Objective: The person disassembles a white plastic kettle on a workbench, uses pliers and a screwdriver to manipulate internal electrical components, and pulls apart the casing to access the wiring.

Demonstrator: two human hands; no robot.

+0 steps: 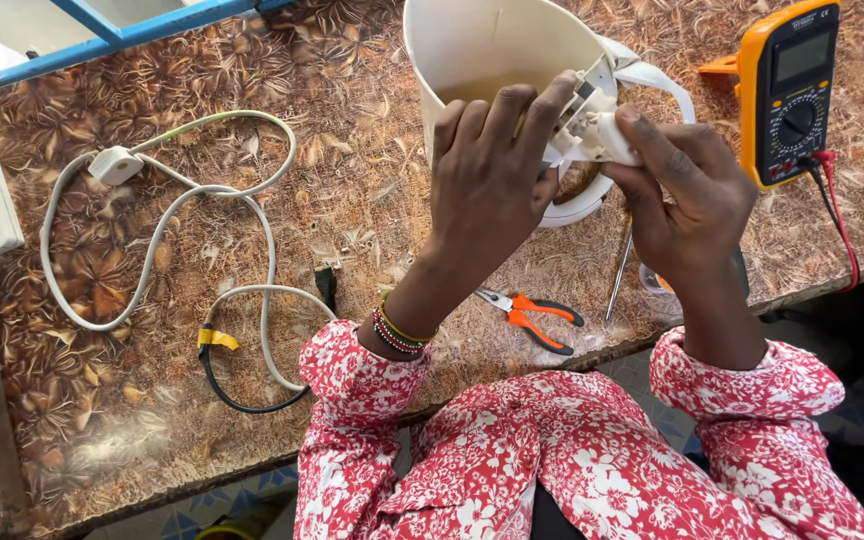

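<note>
Both hands (592,180) gripping kettle (497,50) base

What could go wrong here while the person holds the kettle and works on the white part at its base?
1. The cream kettle lies on its side, steadied only by the left hand; it may roll.
2. The right hand presses the small white part, which might snap or slip.
3. The screwdriver and pliers lie near the table edge and could get knocked off.
</note>
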